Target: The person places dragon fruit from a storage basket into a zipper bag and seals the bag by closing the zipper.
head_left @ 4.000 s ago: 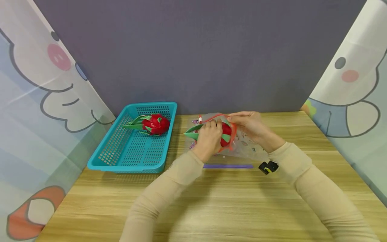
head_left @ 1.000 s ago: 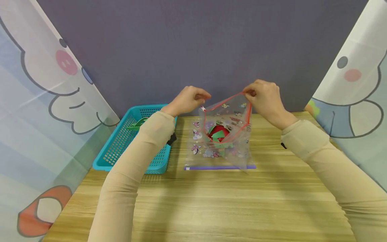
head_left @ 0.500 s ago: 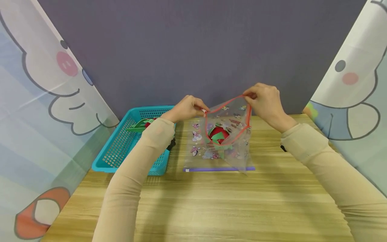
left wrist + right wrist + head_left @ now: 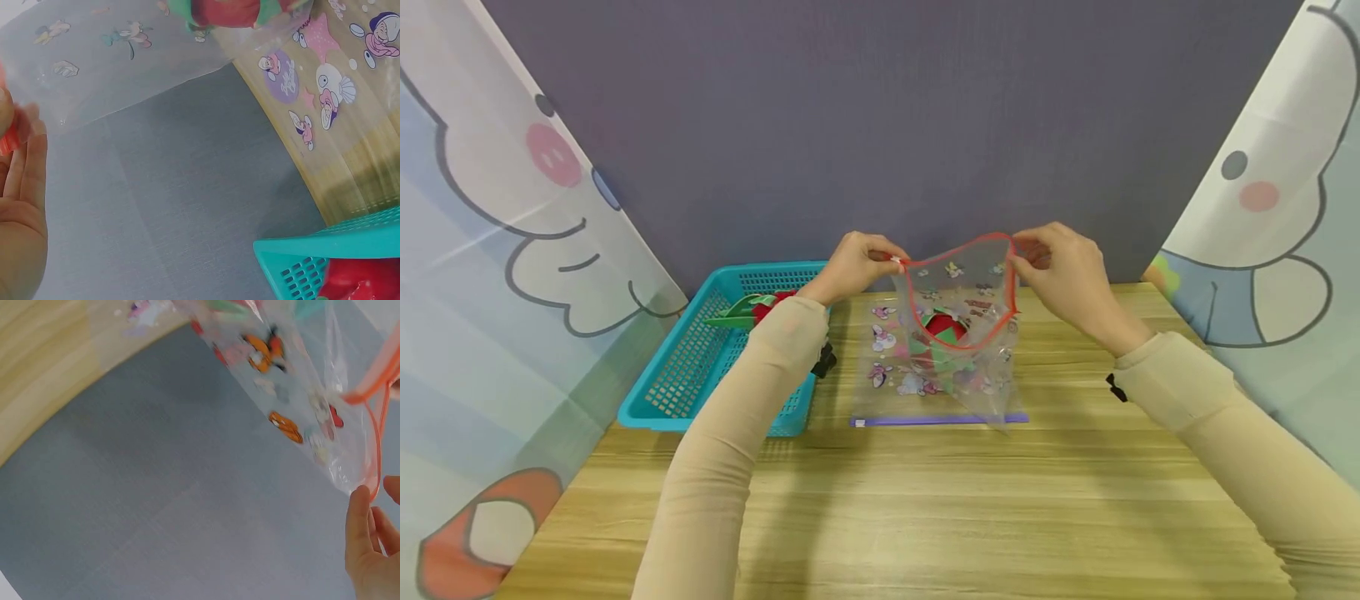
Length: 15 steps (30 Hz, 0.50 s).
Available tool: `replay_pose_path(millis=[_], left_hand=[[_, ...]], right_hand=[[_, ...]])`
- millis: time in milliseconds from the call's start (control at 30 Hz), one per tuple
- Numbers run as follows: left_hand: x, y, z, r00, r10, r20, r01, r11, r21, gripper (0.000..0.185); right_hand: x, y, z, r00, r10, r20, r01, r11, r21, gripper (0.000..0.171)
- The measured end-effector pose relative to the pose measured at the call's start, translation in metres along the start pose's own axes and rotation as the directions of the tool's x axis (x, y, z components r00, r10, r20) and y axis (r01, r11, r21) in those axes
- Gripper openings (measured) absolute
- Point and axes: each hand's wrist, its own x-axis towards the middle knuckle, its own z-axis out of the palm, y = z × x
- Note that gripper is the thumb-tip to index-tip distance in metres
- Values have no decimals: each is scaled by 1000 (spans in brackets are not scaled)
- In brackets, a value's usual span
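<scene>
Clear printed zip bag (image 4: 951,333) held upright over the wooden table (image 4: 925,500), red-edged mouth gaping upward, long axis running left to right between the hands. Left hand (image 4: 853,265) pinching the left corner at the slider, right hand (image 4: 1060,268) pinching the right rim. Red-and-green toy dragon fruit (image 4: 942,329) low inside, below both fingertips. Teal basket (image 4: 700,375) with a second fruit (image 4: 763,307) just left; nothing obstructing.

Both arms covered by long beige sleeves, close-fitting, plain fabric, no print. Left sleeve (image 4: 752,392) runs from upper arm to wrist; cuff ends just short of left hand (image 4: 853,267). Right sleeve (image 4: 1217,425) same colour and cut; cuff ends just short of right hand (image 4: 1063,267). Small black device (image 4: 824,360) on underside of left wrist. Matching black device (image 4: 1115,387) at right wrist. Hands bare, no gloves, no rings visible.
</scene>
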Motion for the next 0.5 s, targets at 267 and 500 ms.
replay_pose_path(millis=[267,500], left_hand=[[1,-1,-3,1000,-19,2,19,1000,-2,15],[-1,-2,-1,999,-48,6,48,999,-10,15]], right_hand=[[-31,9,6,986,-168,-10,168,984,55,16],[-46,14,23,964,-266,-14,267,962,59,28]])
